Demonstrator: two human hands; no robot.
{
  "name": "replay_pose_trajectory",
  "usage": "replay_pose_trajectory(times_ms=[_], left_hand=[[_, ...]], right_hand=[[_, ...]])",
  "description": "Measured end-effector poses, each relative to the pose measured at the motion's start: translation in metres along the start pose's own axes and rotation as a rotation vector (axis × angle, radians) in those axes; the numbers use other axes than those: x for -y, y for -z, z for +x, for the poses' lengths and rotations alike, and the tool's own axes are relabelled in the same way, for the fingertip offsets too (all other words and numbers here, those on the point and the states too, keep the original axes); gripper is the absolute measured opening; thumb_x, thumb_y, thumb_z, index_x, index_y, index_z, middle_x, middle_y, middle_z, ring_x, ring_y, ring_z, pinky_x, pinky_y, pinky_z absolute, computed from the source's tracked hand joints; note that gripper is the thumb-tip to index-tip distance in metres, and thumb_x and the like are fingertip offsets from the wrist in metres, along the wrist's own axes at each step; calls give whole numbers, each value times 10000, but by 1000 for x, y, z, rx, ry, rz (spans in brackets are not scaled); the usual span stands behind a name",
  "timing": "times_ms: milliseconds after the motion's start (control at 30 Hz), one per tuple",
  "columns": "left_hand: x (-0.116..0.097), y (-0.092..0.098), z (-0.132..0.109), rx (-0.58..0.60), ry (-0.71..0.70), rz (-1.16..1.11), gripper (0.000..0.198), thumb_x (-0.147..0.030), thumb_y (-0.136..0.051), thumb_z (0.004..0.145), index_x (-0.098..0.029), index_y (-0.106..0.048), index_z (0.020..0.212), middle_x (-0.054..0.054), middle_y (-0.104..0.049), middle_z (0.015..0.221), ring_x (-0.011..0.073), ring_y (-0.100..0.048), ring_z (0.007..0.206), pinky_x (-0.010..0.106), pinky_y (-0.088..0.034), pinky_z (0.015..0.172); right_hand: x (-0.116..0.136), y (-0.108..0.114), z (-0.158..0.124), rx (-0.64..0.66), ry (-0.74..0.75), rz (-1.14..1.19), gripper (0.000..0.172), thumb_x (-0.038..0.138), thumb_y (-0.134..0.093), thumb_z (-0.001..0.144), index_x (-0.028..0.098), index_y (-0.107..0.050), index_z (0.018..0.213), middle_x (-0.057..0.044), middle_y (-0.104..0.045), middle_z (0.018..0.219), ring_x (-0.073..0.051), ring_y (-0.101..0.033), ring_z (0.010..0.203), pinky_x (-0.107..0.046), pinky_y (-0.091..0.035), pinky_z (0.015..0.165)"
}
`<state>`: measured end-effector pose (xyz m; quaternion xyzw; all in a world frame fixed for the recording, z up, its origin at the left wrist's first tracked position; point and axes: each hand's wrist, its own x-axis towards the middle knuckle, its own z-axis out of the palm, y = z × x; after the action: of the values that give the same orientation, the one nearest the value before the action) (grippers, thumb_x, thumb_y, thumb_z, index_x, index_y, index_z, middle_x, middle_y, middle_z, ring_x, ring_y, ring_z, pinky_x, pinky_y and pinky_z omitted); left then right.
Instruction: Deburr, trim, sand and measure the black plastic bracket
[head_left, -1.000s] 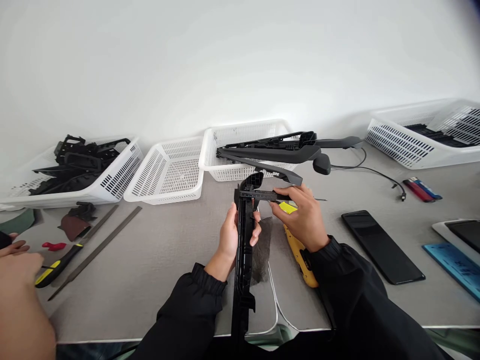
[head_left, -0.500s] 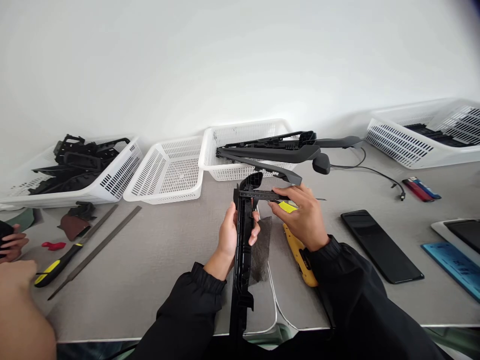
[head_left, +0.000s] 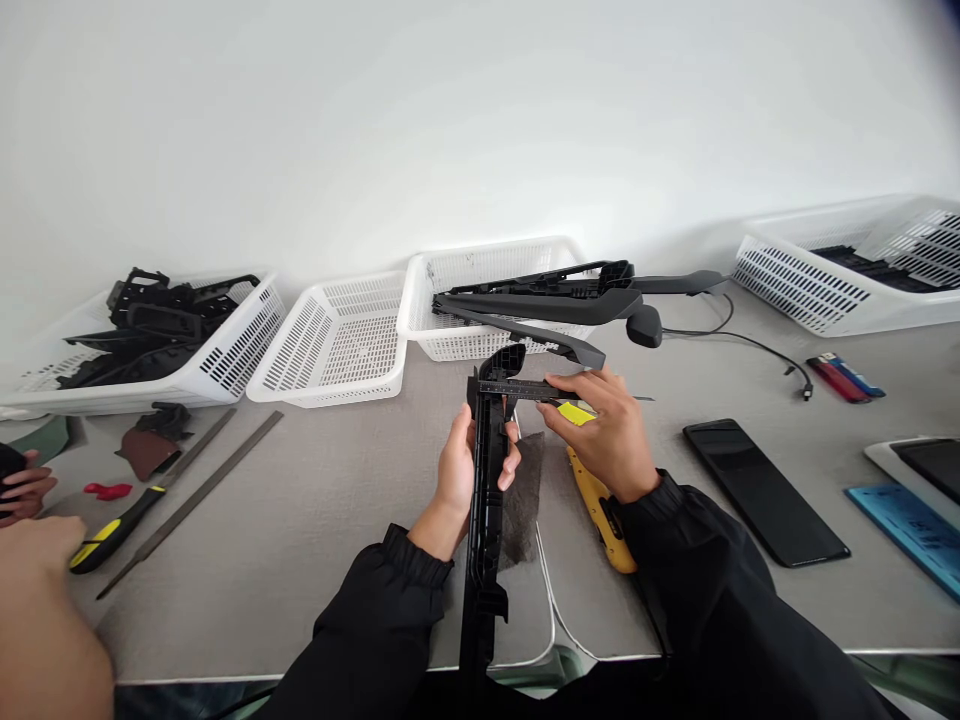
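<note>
Head view: long black moulded plastic part is held lengthwise over the front of the table, pointing away from the person, with its near end dropping out of sight below the edge. Left hand is wrapped round its upper stretch, fingers closed on it. Right hand pinches the slider of a dark metal vernier calliper, held level across the part's far end. Jaws straddle the part; can't tell if they actually bite. Reads as a width check, mid-measurement. A sound reading calls for jaws square to the part, light closing pressure and the scale turned toward the eyes. Surface is a grey matt table against a plain white wall. A row of white perforated plastic baskets runs along the back, some holding more black parts, one bare. Black slab phone lies right of the hands. Yellow-handled knife sits just beside the right wrist and a flat steel file lies to the left. Another person's hand is at the far left edge.
</note>
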<state>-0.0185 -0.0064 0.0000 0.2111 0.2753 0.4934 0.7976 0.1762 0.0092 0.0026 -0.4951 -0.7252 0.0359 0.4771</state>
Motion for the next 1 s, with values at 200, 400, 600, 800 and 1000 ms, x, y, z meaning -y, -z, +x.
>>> replay_pose_trajectory(times_ms=[200, 400, 600, 800, 1000], left_hand=[[1, 0, 0, -6, -9, 5, 427, -577, -549, 1034, -174, -661, 1118, 31, -684, 787, 126, -542, 430, 218, -354, 328], [3, 1, 0, -10, -17, 0, 428, -575, -545, 1031, -168, -664, 1096, 32, -685, 790, 121, -535, 417, 218, -355, 325], [3, 1, 0, 0, -13, 2, 435, -590, -578, 1017, -173, -662, 1108, 31, -687, 794, 122, -537, 424, 220, -352, 328], [4, 2, 1, 4, -23, 6, 441, -598, -600, 1003, -171, -659, 1097, 30, -688, 795, 121, -538, 428, 215, -359, 327], [3, 1, 0, -6, -19, 2, 426, -578, -574, 1012, -169, -660, 1091, 34, -689, 785, 128, -543, 426, 217, -369, 324]], right_hand=[[-1, -2, -1, -9, 1, -24, 138, 269, -739, 951, 236, -762, 1083, -81, -824, 1005, -318, -689, 926, -481, -497, 856], [-2, -3, -1, -13, -1, -32, 136, 268, -730, 947, 243, -748, 1079, -80, -818, 1005, -320, -687, 941, -476, -498, 855], [-2, -3, -1, -14, 4, -34, 141, 261, -736, 944, 237, -751, 1083, -86, -814, 1001, -322, -680, 939, -471, -495, 846], [-2, -3, -1, -15, 1, -23, 138, 259, -729, 944, 239, -754, 1078, -79, -820, 1010, -318, -695, 941, -478, -512, 867], [-1, -3, -1, -26, 2, 11, 141, 239, -742, 930, 230, -751, 1070, -84, -815, 996, -326, -706, 948, -494, -543, 878]])
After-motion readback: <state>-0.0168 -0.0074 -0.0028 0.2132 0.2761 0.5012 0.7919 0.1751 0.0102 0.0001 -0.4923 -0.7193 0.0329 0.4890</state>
